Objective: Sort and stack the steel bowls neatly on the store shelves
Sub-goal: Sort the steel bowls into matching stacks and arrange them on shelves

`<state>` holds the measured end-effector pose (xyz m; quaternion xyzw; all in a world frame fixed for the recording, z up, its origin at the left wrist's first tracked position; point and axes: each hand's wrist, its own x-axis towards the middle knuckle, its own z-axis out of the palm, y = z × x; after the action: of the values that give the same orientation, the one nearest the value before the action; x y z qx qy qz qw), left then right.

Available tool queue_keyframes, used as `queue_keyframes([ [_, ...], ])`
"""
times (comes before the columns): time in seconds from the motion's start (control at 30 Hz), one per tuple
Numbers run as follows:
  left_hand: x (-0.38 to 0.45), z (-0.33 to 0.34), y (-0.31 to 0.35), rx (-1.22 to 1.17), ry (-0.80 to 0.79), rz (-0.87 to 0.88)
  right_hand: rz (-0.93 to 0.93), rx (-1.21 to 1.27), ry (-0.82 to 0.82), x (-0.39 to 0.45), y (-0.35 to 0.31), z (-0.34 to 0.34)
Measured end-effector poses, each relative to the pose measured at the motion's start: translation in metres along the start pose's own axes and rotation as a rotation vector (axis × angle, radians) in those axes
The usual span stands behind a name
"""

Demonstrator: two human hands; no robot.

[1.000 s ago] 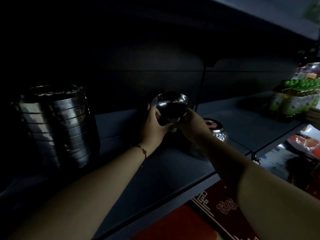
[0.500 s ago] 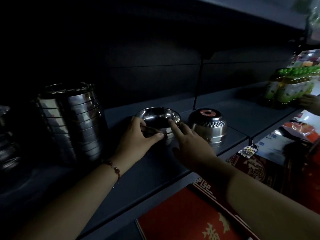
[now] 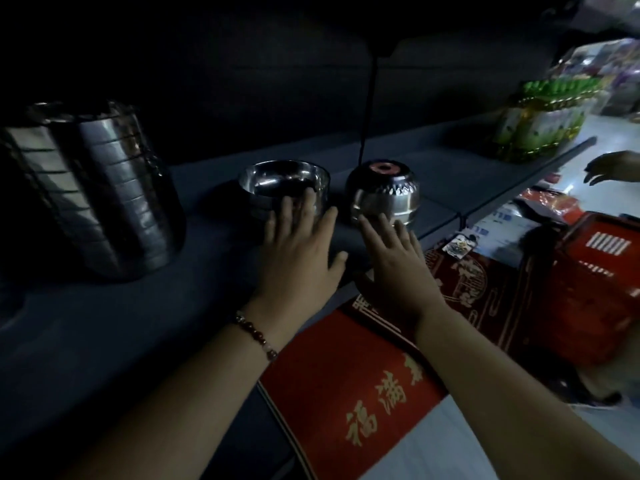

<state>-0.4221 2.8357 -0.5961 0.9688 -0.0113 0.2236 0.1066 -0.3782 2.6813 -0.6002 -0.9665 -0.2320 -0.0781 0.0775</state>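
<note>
A steel bowl (image 3: 277,178) stands upright on the dark shelf (image 3: 138,323), mouth up. Just right of it sits an upturned steel bowl (image 3: 384,192) with a red sticker on its base. A tall stack of steel bowls (image 3: 100,195) stands at the left. My left hand (image 3: 298,247) is spread open in front of the upright bowl, fingertips at its near wall. My right hand (image 3: 394,265) is also open, fingertips close to the upturned bowl's lower edge. Neither hand holds anything.
Red mats with gold characters (image 3: 363,393) lie below the shelf edge. A red basket (image 3: 595,289) stands at the right. Green-capped bottles (image 3: 540,123) sit on the shelf's far right end. Another person's hand (image 3: 609,166) shows at the right edge.
The bowl that both hands held up a second ago now rests on the shelf. Both hands have let go and drawn back toward me, fingers spread.
</note>
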Motion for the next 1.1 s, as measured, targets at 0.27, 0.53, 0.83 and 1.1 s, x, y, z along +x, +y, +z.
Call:
queue_keyframes([
  [0.27, 0.025, 0.034, 0.038, -0.065, -0.079, 0.043, 0.228, 0.128, 0.065, 0.007, 0.064, -0.018],
  [0.53, 0.074, 0.05, 0.05, -0.301, -0.045, -0.196, 0.197, 0.311, 0.128, 0.029, 0.077, -0.01],
  [0.83, 0.092, 0.074, 0.044, -0.532, -0.134, -0.26, 0.173, 0.714, 0.224, 0.057, 0.083, 0.017],
  [1.1, 0.087, 0.075, 0.045, -0.745, -0.017, -0.231, 0.163, 0.889, 0.347, 0.047, 0.082, 0.019],
])
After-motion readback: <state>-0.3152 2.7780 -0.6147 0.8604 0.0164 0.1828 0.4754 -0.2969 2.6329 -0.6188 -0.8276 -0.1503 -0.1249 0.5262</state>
